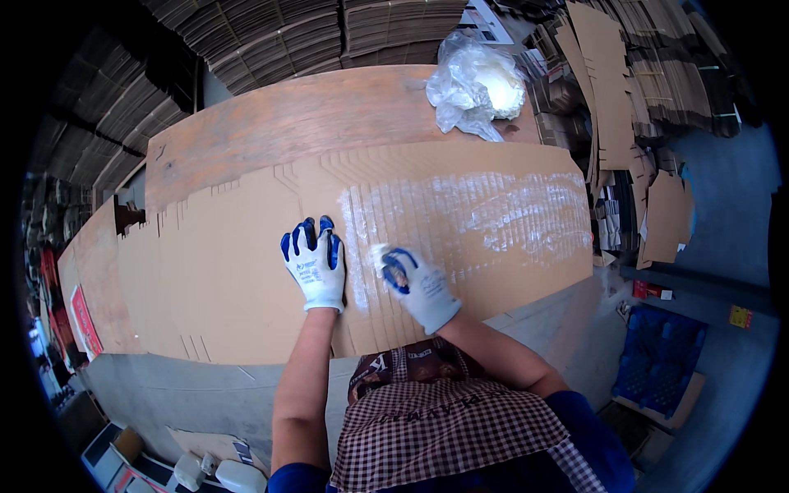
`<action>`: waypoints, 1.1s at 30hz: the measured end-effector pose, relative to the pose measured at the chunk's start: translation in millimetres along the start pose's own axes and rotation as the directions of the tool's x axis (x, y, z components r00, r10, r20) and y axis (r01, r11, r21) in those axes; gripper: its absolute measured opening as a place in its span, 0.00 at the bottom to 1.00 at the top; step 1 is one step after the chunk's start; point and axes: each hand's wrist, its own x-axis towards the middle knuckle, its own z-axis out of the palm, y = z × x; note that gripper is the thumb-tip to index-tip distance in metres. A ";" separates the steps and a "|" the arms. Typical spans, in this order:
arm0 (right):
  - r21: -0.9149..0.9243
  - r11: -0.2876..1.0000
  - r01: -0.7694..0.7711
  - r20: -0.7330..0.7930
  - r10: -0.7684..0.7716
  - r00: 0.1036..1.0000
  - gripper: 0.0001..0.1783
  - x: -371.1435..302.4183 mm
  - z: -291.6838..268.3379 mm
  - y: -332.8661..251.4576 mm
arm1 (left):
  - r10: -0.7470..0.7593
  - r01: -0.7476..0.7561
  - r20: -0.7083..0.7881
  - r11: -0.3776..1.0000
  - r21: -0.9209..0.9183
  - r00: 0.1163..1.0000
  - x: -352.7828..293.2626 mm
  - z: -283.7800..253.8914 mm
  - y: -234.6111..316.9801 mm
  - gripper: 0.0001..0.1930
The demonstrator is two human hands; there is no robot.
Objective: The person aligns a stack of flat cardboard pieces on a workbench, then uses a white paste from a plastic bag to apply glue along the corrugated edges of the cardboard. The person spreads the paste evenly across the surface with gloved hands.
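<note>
A long sheet of cardboard (238,263), fanned out in overlapping steps, lies across the table in front of me. White streaks (526,214) cover its right part. My left hand (315,267), in a white glove with blue fingers, rests flat on the cardboard, fingers spread, just left of the streaks. My right hand (421,287), gloved alike, is curled around a small white lump (380,254) at the streaks' left edge. The lump is blurred and partly hidden by the fingers, so I cannot tell its exact kind.
A wooden table (271,119) bears the cardboard. At its far edge sits a clear plastic bag (464,86) with white material. Bundled cardboard stacks (279,45) stand behind, with more cardboard pieces (604,90) at the right. A blue plastic pallet (662,353) is lower right.
</note>
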 end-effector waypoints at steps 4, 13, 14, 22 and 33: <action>0.074 0.997 0.025 -0.099 -0.018 0.995 0.21 2.4 -21.1 -9.0 | -0.002 0.002 -0.012 1.000 0.009 1.000 -3.0 -1.6 -2.8 0.16; 0.018 0.995 -0.103 -0.033 0.103 0.994 0.20 -36.3 -25.9 4.0 | -0.018 0.018 -0.010 1.000 -0.004 1.000 -2.7 1.4 -2.8 0.16; 0.046 0.998 -0.053 -0.023 0.054 0.998 0.20 -42.5 -23.8 1.5 | -0.020 0.020 -0.011 1.000 0.002 1.000 -2.9 0.5 -2.9 0.16; -0.058 0.973 -0.222 -0.030 0.220 0.975 0.24 -73.9 -34.2 35.2 | -0.020 0.020 -0.007 1.000 -0.010 1.000 -3.3 1.3 -1.1 0.16; 0.069 0.911 -0.407 -0.175 0.413 0.894 0.23 -90.8 -54.6 70.5 | 0.010 -0.009 -0.041 1.000 0.026 0.999 -6.9 4.3 -0.9 0.16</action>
